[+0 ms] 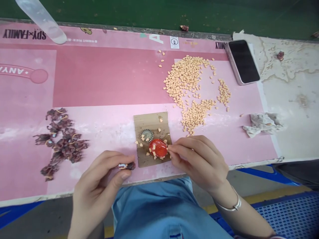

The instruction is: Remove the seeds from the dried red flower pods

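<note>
My left hand (pixel 104 179) pinches a small dark-brown figurine (pixel 130 165) with a bluish-white patch, just off the cardboard's lower left corner. The fingers of my right hand (pixel 196 159) are pressed together at the right rim of a red shallow dish (pixel 160 148), with a small pale-yellow piece at their tips. This dish lies on a brown cardboard square (pixel 151 122), with some pale-yellow pieces in and around it. A metal bottle cap (pixel 149 134) sits beside it, also with pieces on it. At left lies a pile of similar dark-brown figurines (pixel 67 146) with yellowish bands.
A large spread of pale-yellow pieces (pixel 184 74) lies beyond my right hand. Farther right are a phone (pixel 243 62) and crumpled tissue (pixel 264 123). A translucent plastic strip (pixel 46 23) reaches over the back left edge. The pink printed mat (pixel 107 76) covers the table.
</note>
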`<state>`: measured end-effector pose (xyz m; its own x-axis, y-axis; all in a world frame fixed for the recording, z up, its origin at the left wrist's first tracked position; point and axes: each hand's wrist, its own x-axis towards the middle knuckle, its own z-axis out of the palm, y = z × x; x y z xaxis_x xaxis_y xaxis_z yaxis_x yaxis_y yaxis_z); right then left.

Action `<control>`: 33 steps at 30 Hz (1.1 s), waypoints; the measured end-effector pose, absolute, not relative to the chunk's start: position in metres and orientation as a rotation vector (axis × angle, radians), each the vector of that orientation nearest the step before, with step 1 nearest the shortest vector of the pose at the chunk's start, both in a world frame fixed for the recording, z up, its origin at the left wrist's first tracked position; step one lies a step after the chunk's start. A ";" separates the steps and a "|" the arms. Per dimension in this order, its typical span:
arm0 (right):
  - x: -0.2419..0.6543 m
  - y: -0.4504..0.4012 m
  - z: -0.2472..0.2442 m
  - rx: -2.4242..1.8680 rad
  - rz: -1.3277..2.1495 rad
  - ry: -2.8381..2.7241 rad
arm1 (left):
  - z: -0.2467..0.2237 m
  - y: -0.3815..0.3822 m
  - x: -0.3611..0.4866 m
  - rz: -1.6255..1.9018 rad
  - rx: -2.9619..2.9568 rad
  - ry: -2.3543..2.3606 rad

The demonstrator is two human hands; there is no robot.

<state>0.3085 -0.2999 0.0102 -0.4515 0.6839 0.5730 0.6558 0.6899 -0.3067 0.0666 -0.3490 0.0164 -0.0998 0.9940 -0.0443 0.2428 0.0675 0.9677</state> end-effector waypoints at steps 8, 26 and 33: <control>0.307 -0.299 0.016 -1.033 0.090 -2.207 | 0.023 -0.351 0.093 1.164 1.123 1.328; 0.289 -0.308 0.036 -1.044 0.360 -1.954 | 0.022 -0.354 0.106 1.241 0.725 1.119; 0.290 -0.306 0.043 -0.984 0.450 -2.124 | 0.024 -0.353 0.104 1.201 0.783 1.071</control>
